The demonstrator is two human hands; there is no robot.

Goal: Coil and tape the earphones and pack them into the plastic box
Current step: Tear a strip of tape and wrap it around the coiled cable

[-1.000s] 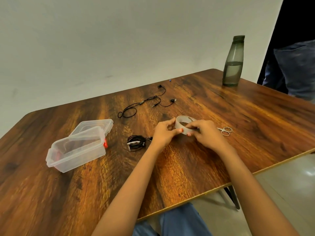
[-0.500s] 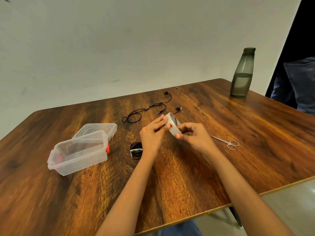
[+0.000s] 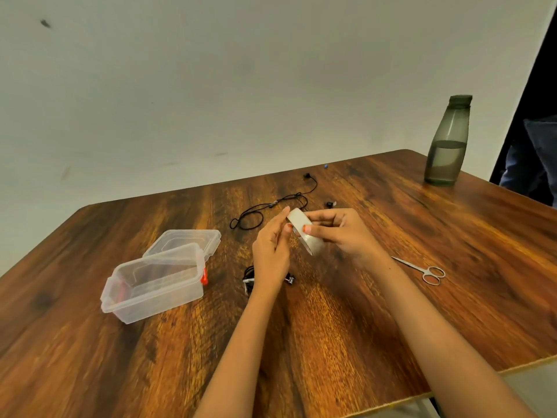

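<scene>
Above the table's middle, my right hand grips a roll of clear tape, thumb on its outer band. My left hand is at the roll's left edge, fingers fairly straight, fingertips touching it. A coiled black earphone bundle with a white tape strip lies on the table, mostly hidden under my left wrist. A second black earphone lies loose and uncoiled further back. The clear plastic box with red latches stands open at the left, its lid lying behind it.
Small silver scissors lie to the right of my right forearm. A dark grey water bottle stands at the far right corner. A person in jeans stands beyond the table's right edge. The near table edge runs diagonally.
Both hands lifted the tape roll off the table and tilted it on edge. The left hand's fingers moved up along the roll. The camera tilted upward.
</scene>
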